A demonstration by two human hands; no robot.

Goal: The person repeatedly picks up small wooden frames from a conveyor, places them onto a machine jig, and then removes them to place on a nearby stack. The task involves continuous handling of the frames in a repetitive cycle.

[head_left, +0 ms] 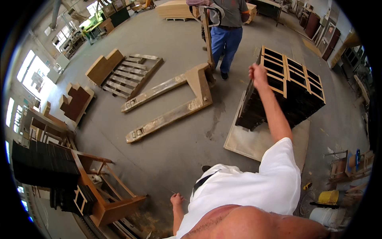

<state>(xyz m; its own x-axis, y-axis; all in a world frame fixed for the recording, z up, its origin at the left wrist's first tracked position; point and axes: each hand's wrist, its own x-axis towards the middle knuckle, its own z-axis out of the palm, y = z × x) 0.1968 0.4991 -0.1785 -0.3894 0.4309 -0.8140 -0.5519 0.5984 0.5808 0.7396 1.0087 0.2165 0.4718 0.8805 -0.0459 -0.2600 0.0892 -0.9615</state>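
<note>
Head view: my right hand (258, 74) on the stack of dark panels (284, 93) at about one o'clock.

My right fingers curl closed over the stack's near top corner; my left hand (176, 198), low at six o'clock, hangs loosely fisted, holding nothing. The stack is dark, thin sheets topped by pale-framed grid panels, standing on a flat board (254, 141). I judge a hard pull could slide the top frames off, since they lie loose. A pallet jack (175, 99) and another person (227, 32) stand near.
</note>
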